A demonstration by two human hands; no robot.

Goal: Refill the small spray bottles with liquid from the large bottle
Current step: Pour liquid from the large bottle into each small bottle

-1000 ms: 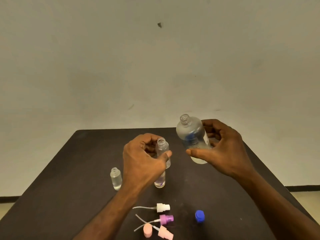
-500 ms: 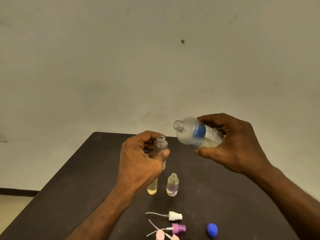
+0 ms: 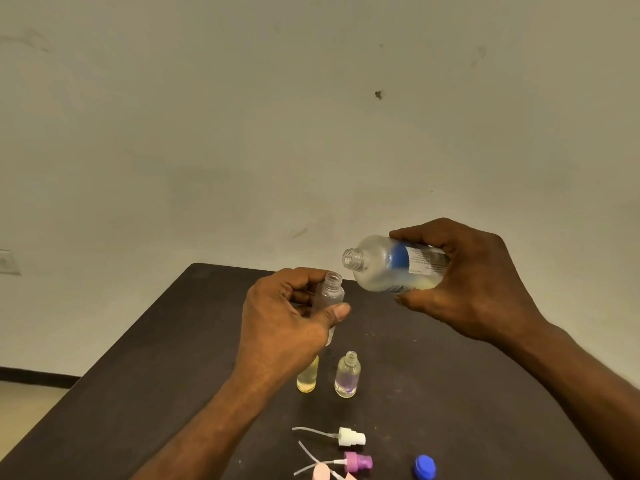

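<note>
Dark table (image 3: 450, 393); large bottle (image 3: 384, 268) label w/ unreadable print.

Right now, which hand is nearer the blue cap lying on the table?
Right. The right hand is up above and behind the blue cap, gripping the large bottle. The left hand holds a small spray bottle farther left.

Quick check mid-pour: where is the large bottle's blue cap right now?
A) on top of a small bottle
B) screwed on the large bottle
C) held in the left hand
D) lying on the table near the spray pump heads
D: the blue cap lies on the table, right of the spray pump heads, and the large bottle has an open neck.
</note>
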